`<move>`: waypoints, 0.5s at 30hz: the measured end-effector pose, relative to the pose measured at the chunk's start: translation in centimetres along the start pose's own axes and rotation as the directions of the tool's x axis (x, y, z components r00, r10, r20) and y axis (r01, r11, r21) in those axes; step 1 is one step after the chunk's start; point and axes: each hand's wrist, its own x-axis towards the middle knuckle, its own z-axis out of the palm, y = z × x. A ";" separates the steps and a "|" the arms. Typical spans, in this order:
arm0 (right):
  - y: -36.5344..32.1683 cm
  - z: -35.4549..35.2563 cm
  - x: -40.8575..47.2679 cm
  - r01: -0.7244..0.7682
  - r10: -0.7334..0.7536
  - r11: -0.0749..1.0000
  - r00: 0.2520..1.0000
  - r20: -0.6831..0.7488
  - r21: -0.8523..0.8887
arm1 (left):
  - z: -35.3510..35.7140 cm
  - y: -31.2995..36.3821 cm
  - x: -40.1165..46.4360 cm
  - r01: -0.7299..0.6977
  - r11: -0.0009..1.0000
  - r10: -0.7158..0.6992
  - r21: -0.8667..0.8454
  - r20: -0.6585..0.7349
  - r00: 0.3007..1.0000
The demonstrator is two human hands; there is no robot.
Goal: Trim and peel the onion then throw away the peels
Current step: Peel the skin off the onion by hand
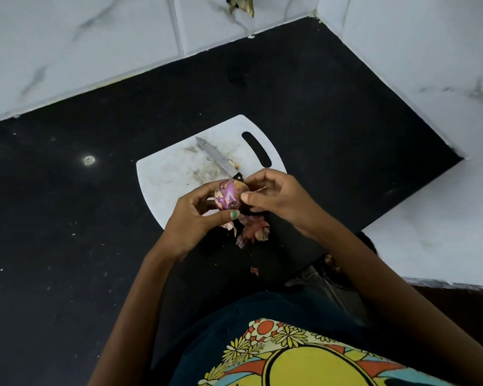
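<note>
Single head cam, wide-angle, worn by person, looks fwd and steeply down at black surface [67,204] in tiled corner. Close range: cutting board [173,174] mid-frame, forearms and shirt fill bottom. No 2nd view.

white cutting board [165,174] on black counter [67,218] | knife [216,158] lying on board | marbled wall tiles [81,37]
</note>
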 end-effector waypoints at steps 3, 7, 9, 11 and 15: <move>-0.9 0.1 0.1 0.118 -0.120 0.969 0.993 0.003 -0.216 | -0.6 0.1 0.3 0.003 0.997 -0.006 0.074 0.035 0.999; -1.3 0.4 0.5 0.148 -0.153 0.939 0.988 0.009 -0.311 | -1.1 0.2 0.5 0.010 0.994 -0.015 0.110 0.051 0.999; -1.3 0.4 0.7 0.146 -0.152 0.930 0.988 0.010 -0.336 | -1.3 0.2 0.4 0.012 0.993 -0.019 0.118 0.059 0.998; -1.4 0.4 0.9 0.152 -0.157 0.918 0.988 0.018 -0.367 | -1.4 0.2 0.3 0.029 0.994 -0.035 0.104 0.057 0.998; -1.4 0.1 1.3 0.170 -0.181 0.912 0.983 0.005 -0.373 | -1.6 0.1 0.2 0.048 0.996 -0.053 0.071 0.068 0.996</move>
